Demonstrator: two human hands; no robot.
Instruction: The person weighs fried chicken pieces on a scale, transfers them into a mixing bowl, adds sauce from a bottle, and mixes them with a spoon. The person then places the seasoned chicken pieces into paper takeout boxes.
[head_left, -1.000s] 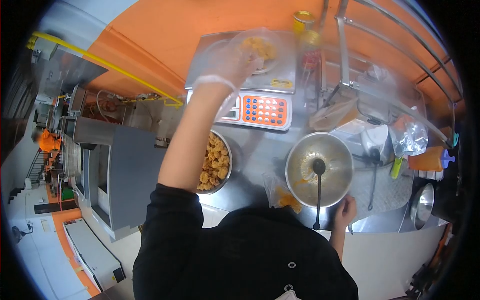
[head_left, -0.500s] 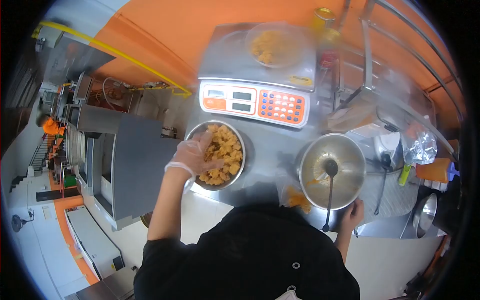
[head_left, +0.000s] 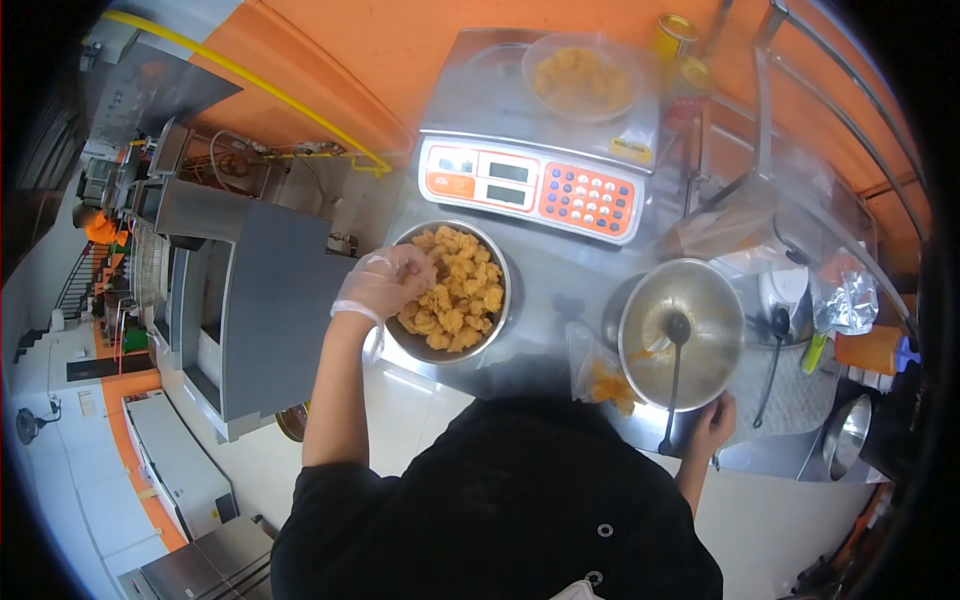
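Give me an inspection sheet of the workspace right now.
Surface: steel counter, no spill made out.
Job's things: fried pieces in a metal bowl; more in a round tub on the scale; mixing bowl with dark spoon.
Clutter: plastic bag, foil.
Hands: left hand, gloved, at the fried pieces; right hand beside the mixing bowl; both grips unclear.
Cables: nothing seen on the counter.
Surroundings: orange wall; grey appliance left.

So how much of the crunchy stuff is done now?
Some golden pieces are already in the clear tub on the scale. The left hand, in a see-through glove, is at the heap in the metal bowl; I can't tell if its fingers hold a piece. That big heap looks left over, but how much more should go in doesn't show.
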